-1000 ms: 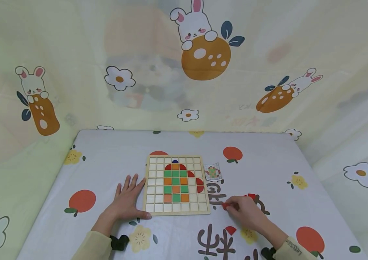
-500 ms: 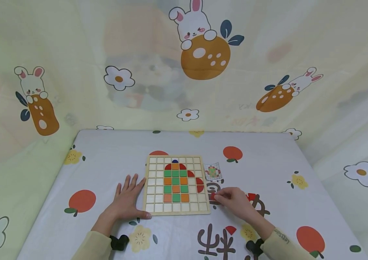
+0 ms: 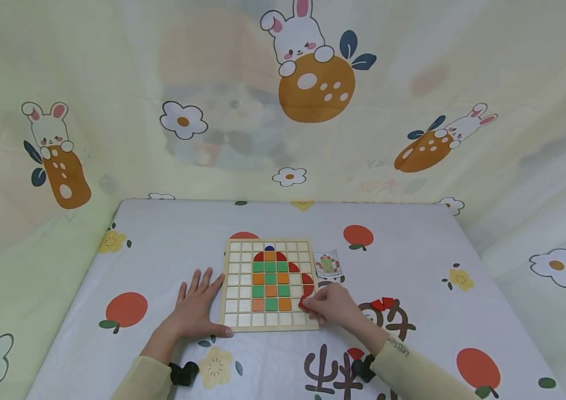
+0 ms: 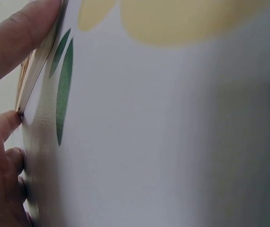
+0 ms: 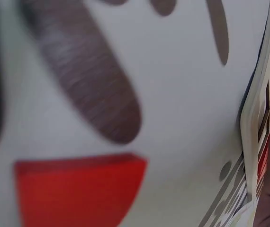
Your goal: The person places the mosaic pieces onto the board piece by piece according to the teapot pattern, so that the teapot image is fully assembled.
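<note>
A wooden grid board (image 3: pixel 244 319) lies on the table, with green and orange square tiles (image 3: pixel 270 276) in its middle columns. Red quarter-round tiles (image 3: pixel 307 284) sit near its top and right side, below and beside a small blue tile (image 3: pixel 270 248). My left hand (image 3: pixel 195 308) is spread flat at the board's left side, its thumb at the near left corner. Over the lower right cells, my right hand (image 3: pixel 335 304) pinches a red tile (image 3: pixel 302 303), largely covered by the fingertips. In the right wrist view that hand shows only at the right edge.
A small picture card (image 3: pixel 329 263) with a coloured pattern lies against the board's right edge. Loose red tiles (image 3: pixel 387 303) lie right of the right hand, and another red tile (image 3: pixel 355 353) lies nearer, by the right wrist. The tablecloth (image 3: pixel 173 222) has printed fruit, flowers and lettering.
My right hand has carried the pinched red tile leftward and slightly away from me, from the tablecloth to over the board's lower right. My left hand stays in place.
</note>
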`<state>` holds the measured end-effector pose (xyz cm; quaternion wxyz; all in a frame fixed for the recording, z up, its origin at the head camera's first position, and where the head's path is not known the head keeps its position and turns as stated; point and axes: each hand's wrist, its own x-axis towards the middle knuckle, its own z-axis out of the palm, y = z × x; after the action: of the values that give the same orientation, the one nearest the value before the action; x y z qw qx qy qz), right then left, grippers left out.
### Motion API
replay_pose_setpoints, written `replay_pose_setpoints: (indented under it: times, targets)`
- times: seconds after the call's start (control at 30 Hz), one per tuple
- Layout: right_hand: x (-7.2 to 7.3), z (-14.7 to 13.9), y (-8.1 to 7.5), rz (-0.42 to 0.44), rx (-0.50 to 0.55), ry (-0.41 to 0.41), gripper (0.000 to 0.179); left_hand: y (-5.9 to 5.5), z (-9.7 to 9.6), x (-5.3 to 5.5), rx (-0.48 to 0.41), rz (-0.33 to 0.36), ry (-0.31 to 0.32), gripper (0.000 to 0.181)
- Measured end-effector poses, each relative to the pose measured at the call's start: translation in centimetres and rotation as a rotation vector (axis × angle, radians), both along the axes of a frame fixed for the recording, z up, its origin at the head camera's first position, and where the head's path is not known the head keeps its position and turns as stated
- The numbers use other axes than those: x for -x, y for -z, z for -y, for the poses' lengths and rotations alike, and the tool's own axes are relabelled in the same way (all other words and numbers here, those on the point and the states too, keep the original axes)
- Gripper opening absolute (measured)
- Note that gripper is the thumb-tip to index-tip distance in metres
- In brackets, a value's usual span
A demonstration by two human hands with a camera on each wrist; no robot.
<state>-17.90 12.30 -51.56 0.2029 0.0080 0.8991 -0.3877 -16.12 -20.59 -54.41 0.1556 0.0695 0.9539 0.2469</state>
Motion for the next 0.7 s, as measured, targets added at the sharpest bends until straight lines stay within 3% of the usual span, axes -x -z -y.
replay_pose_setpoints:
  times: [0.7]
  targets:
    - [0.0, 1.7, 0.1, 0.006, -0.124, -0.037, 0.044, 0.0, -0.1, -0.1, -0.011, -0.01, -0.002, 0.128]
